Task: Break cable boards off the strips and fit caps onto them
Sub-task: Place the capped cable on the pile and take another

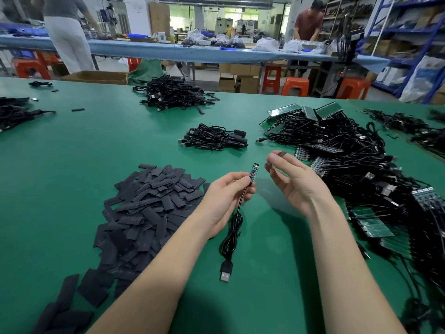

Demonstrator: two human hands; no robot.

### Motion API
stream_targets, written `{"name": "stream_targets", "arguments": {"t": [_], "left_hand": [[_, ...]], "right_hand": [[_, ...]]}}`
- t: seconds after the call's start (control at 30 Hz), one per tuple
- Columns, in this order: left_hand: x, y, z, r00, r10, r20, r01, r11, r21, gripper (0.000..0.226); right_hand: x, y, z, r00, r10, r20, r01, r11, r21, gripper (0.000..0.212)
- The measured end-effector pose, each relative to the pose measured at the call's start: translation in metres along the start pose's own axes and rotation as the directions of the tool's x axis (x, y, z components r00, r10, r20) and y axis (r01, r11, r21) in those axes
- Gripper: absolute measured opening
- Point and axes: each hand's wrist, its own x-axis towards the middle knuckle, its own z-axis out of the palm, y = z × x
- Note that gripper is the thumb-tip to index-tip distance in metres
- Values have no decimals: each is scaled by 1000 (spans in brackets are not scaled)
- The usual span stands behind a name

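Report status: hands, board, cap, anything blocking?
Left hand pinches cable board, upright. Right hand holds black cap beside it, not yet fitted. Nothing between them.

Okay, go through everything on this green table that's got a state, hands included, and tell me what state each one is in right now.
left hand: pinching the cable just below its board.
cable board: broken off, bare, uncapped, held upright.
right hand: holding a black cap at the fingertips.
black cap: off the board, close beside it.
USB plug: lying on the table.
pile of caps: loose, unused.
board strips: unbroken, cables attached.
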Motion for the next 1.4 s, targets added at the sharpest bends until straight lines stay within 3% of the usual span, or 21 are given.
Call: {"name": "stream_targets", "arguments": {"t": [0.13,0.3,0.47,0.83,1.2,1.4], "left_hand": [[-2,-1,0,999,1,35,-1,1000,25,8],[-3,0,-1,998,2,61,-5,999,53,8],[-4,1,-1,997,-11,73,6,998,64,9],[-6,4,-1,995,-41,96,37,998,48,9],[-7,22,-15,975,-107,194,78,986,149,8],[-13,37,-29,947,-126,294,51,966,252,19]], "right_hand": [[-1,1,-1,999,46,18,-47,996,82,9],[-2,3,1,999,47,-26,-44,994,97,25],[-3,2,2,1000,14,-8,-13,994,110,25],[-4,3,2,998,-69,-1,69,996,-48,18],[-9,-1,4,996,10,89,-4,998,-58,15],[-15,-4,2,964,150,220,-126,985,-118,15]]}}
